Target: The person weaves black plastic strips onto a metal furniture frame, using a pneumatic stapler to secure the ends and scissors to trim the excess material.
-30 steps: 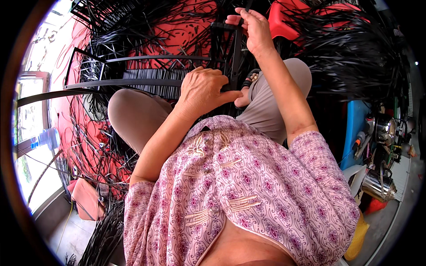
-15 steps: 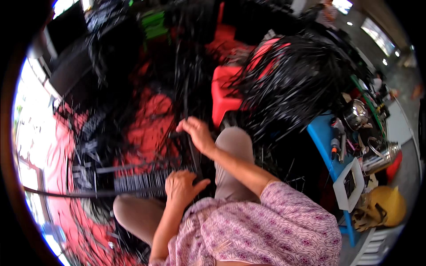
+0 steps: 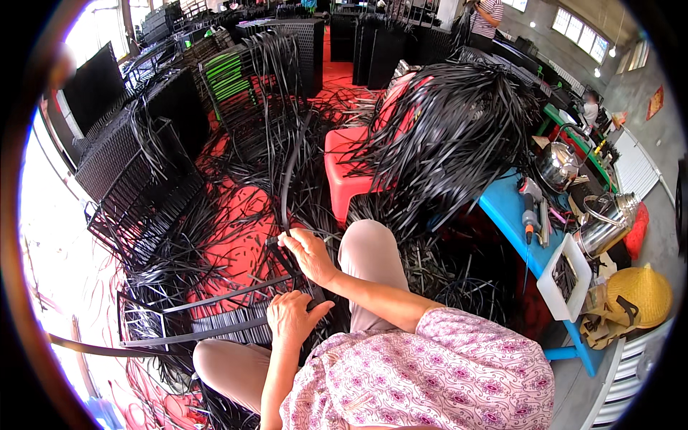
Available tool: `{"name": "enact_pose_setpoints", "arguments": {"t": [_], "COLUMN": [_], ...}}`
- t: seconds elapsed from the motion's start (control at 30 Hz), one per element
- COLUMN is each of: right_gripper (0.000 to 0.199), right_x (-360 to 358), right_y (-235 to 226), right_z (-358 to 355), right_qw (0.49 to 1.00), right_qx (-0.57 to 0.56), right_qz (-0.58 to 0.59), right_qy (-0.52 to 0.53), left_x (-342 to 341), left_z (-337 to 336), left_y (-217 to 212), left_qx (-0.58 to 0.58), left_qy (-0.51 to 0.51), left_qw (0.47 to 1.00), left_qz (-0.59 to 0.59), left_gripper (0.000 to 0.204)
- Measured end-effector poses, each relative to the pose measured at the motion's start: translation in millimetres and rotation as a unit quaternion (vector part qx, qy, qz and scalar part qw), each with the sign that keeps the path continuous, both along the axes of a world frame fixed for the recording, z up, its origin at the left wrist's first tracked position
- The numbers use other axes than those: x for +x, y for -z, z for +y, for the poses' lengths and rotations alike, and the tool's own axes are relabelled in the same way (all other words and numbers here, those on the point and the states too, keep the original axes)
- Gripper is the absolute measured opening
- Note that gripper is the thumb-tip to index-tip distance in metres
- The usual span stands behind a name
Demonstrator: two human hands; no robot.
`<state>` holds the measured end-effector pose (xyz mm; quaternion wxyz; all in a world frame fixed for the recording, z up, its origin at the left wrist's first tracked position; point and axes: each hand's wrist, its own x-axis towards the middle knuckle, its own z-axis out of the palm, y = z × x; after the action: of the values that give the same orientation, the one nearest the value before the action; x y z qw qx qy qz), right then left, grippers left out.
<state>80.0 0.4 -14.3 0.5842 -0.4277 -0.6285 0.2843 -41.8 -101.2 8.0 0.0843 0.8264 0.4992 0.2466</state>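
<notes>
— Can you see what your left hand (image 3: 292,317) grips at six o'clock?
— No, your palm covers that part of the woven frame (image 3: 215,326); your right hand (image 3: 309,254) hides the black strip's (image 3: 287,179) lower end, and people at one o'clock are too small

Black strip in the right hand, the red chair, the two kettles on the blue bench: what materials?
Black strip: looks like flat plastic wicker, semi-gloss; it bows in a smooth arc up from the right hand.
Red chair: probably moulded plastic, uniform colour, rounded edges.
Kettles: metal, likely stainless steel, with mirror-like highlights.
Blue bench: painted surface; the base material cannot be told.
</notes>
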Motion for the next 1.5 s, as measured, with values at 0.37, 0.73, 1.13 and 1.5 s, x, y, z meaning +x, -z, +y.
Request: {"name": "enact_pose_setpoints", "arguments": {"t": [0.37, 0.73, 1.13, 1.5], "right_gripper": [0.025, 0.015, 0.013, 0.017], "right_x": [-3.9, -3.6, -1.5, 27.5], "right_y": [-2.5, -6.9, 9.9, 2.0], "right_z": [-9.8, -5.7, -34.5, -60.0], "right_qw": [0.993, 0.986, 0.98, 0.964], "right_qx": [-0.118, 0.088, 0.146, 0.179], "right_qz": [0.014, -0.12, -0.132, -0.183], "right_qy": [-0.021, 0.079, 0.001, -0.069], "left_x": [2.6, 9.7, -21.5, -19.3], "left_z": [-1.0, 7.2, 19.0, 96.8], "left_y": [-2.0, -1.9, -3.5, 22.5], "left_qx": [-0.031, -0.02, -0.245, -0.41], "left_qy": [-0.003, 0.011, 0.096, -0.138], "left_qw": [0.999, 0.999, 0.957, 0.714], "left_qz": [0.022, 0.026, -0.119, -0.551], "left_gripper": [0.05, 0.045, 0.039, 0.018]}}
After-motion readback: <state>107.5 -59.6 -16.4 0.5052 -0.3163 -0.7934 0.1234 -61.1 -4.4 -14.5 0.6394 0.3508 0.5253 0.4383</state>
